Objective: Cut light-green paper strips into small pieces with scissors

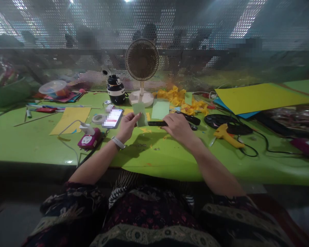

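My left hand (129, 125) pinches a small strip of pale green paper (139, 115) upright between thumb and fingers. To its right, my right hand (178, 127) curls its fingers around the end of a slim black bar-shaped tool (156, 123), whose exact kind I cannot make out. A larger pale green sheet (160, 108) lies just behind that tool. Black handles (190, 118) show beyond my right hand, partly hidden by it. Small yellow paper scraps (146, 130) lie below the strip.
A fan (141, 63) and a black jug (115, 90) stand behind. Yellow paper flowers (173, 96) are heaped at the back. On the right lie a yellow glue gun (228, 135) and large yellow sheet (262, 97); on the left, a phone (113, 118) and purple power socket (89, 140) with cables.
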